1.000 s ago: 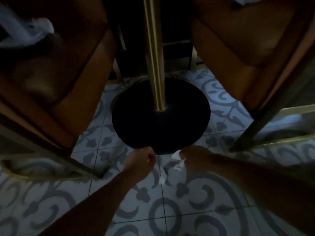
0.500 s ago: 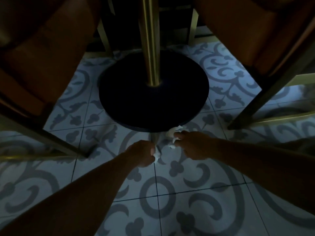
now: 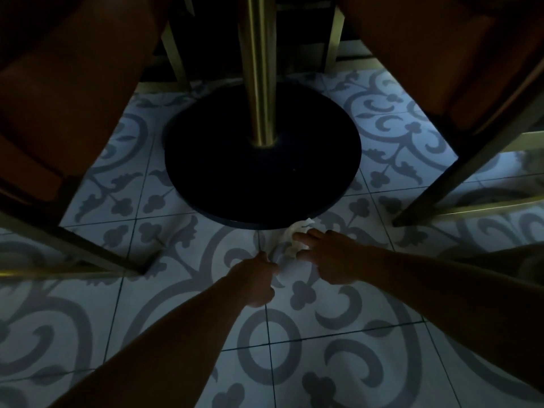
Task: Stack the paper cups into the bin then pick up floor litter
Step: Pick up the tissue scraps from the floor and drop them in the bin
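white crumpled paper (image 3: 290, 241) lies touching right hand (image 3: 332, 260) fingertips (image 3: 297, 237).

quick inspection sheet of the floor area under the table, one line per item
surface: patterned tile floor, dimly lit
job's things: crumpled white paper litter on the floor, touching the near edge of the round table base; no paper cups or bin seen
clutter: nothing seen besides the litter
grippers: right hand open, fingers spread on the litter; left hand curled shut just left of it, whether it holds a scrap cannot be told
cables: nothing seen
surroundings: brass-coloured table pole rising from the base; orange chairs with metal legs on both sides
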